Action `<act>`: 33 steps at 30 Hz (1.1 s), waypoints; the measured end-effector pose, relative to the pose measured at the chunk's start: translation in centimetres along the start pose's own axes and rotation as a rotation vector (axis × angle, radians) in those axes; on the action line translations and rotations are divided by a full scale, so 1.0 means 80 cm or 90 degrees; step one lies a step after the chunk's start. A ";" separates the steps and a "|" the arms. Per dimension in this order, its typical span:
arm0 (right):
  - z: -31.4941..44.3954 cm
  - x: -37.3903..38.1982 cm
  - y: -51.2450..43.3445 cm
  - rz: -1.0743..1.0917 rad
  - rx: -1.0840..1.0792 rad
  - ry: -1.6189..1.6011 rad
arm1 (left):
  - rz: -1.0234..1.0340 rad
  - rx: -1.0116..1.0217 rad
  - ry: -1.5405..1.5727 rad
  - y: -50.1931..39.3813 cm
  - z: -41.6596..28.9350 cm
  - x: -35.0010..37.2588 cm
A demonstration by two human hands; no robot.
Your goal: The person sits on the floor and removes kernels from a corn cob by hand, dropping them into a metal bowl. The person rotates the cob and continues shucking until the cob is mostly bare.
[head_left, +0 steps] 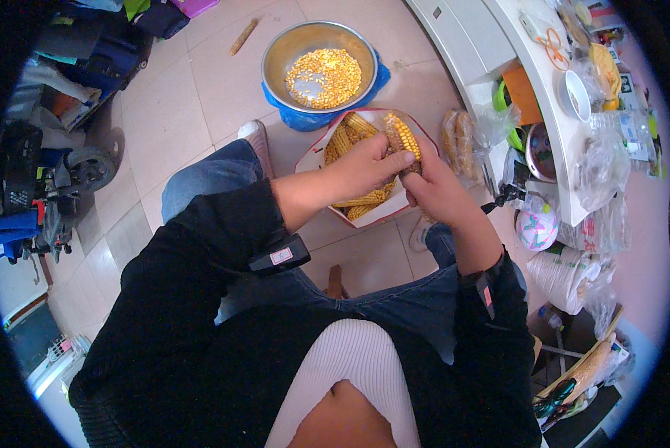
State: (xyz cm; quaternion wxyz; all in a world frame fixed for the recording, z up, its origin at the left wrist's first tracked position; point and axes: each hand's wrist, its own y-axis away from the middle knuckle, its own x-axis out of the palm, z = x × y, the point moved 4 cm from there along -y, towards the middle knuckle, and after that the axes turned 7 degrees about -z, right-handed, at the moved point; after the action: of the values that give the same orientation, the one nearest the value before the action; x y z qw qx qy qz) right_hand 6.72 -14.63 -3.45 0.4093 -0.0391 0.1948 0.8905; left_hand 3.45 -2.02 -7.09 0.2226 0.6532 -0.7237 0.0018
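Note:
Between both hands is a partly shelled corn cob [403, 137], tilted upright. Yellow kernels still line its right side, while the left side shows bare brownish cob. My left hand [363, 168] wraps the cob from the left, its thumb pressed against the kernels. From the right, my right hand [438, 182] grips the cob's lower part; some of its fingers are hidden behind it. Below the hands stands an open white bag with a red rim [368, 219], holding several yellow corn cobs [343, 140]. Just beyond it, a steel basin [273, 92] contains loose corn kernels [335, 75].
Blue plastic [301, 120] lies under the basin. A bare cob [244, 37] is on the tiled floor. At right, a white cabinet [570, 193] carries orange-handled scissors [552, 47] and a white bowl [574, 95]. Bagged bread-like items [458, 143] sit beside it. A black wheel [91, 168] is at left.

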 end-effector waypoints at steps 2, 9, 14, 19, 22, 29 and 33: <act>-0.003 -0.001 0.001 0.010 0.044 0.015 | -0.006 -0.035 -0.018 0.000 0.002 -0.003; -0.003 0.000 -0.002 0.019 0.025 0.019 | 0.036 -0.027 -0.027 0.006 -0.006 -0.005; -0.002 0.001 -0.002 0.016 -0.008 0.035 | 0.048 -0.044 -0.010 0.006 -0.007 -0.003; -0.007 0.004 -0.003 0.008 -0.020 0.081 | 0.042 -0.073 -0.019 0.008 -0.009 -0.003; -0.010 0.010 -0.003 -0.037 -0.074 0.119 | 0.029 -0.107 -0.016 0.008 -0.010 -0.004; -0.015 0.024 -0.004 -0.054 -0.052 0.207 | -0.087 -0.195 0.000 0.010 0.001 -0.006; -0.010 0.028 -0.001 -0.063 -0.008 0.208 | -0.151 -0.271 0.002 0.010 0.013 -0.011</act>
State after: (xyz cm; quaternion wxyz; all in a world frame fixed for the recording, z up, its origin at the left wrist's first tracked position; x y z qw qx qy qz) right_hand 5.20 -13.30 -4.75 0.4153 -0.1957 0.2508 0.8522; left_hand 2.40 -1.36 -8.08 0.3551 0.6720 -0.6257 -0.1754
